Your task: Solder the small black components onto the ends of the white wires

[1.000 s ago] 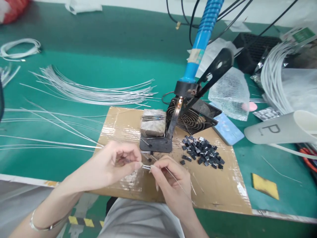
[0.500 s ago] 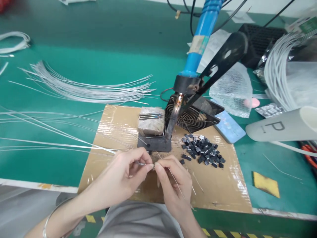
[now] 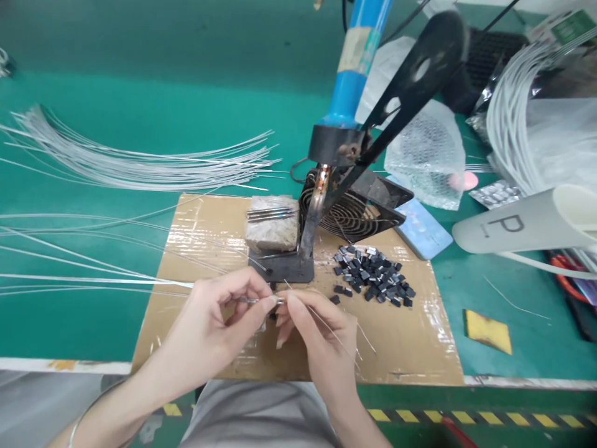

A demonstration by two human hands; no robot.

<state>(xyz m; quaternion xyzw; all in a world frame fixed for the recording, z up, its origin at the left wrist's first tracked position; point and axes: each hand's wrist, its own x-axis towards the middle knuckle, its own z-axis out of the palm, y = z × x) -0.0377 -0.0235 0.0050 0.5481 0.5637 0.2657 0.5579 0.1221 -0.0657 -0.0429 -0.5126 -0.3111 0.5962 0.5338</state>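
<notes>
My left hand (image 3: 228,317) is closed in a pinch on the end of thin white wires (image 3: 170,282), which trail off to the left. Its fingertips meet those of my right hand (image 3: 321,330) over the cardboard (image 3: 158,330). That hand is also closed, and a fine thin wire (image 3: 333,333) runs across its fingers. Whatever tiny piece lies between the two sets of fingertips is too small to name. Just beyond the hands, a blue-handled soldering iron (image 3: 357,81) points down in a black stand (image 3: 284,267).
Small black parts (image 3: 373,277) lie heaped to the right. A whitish block (image 3: 270,233) carries several thin rods. Behind it is a round-grilled fan (image 3: 349,218). White wires (image 3: 153,171) lie bundled at the left. Rightward are a blue box (image 3: 426,230), a white cup (image 3: 513,227) and a yellow sponge (image 3: 487,331).
The whole view has shifted a little, so the bench items sit further left. My hands remain fingertip to fingertip, and my right hand's lower fingers have moved toward the left hand.
</notes>
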